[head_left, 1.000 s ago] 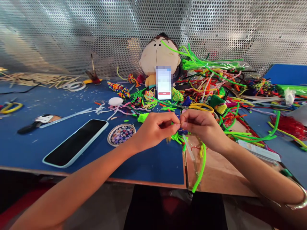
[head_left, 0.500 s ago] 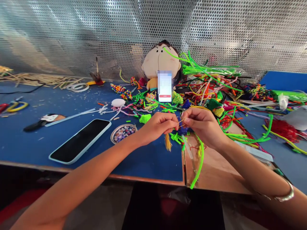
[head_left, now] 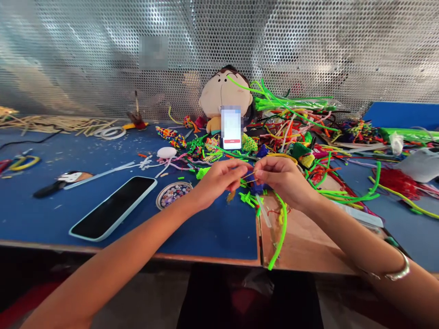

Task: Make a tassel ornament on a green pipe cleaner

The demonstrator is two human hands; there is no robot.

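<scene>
Over the blue tabletop, my left hand and my right hand pinch the two ends of a thin orange-yellow strand stretched between their fingertips. A small orange tuft hangs below my left fingers. A long green pipe cleaner curves down from under my right hand to the table's front edge. Short green pipe-cleaner pieces lie just beneath both hands.
A dark phone and a round dish of beads lie left of my hands. Behind them stand a plush doll and a small lit phone. A heap of coloured pipe cleaners fills the right. Perforated metal wall at the back.
My hands have drawn slightly apart, exposing more of the thin strand between them. The orange tuft under my left hand looks smaller. The view has shifted a little.
</scene>
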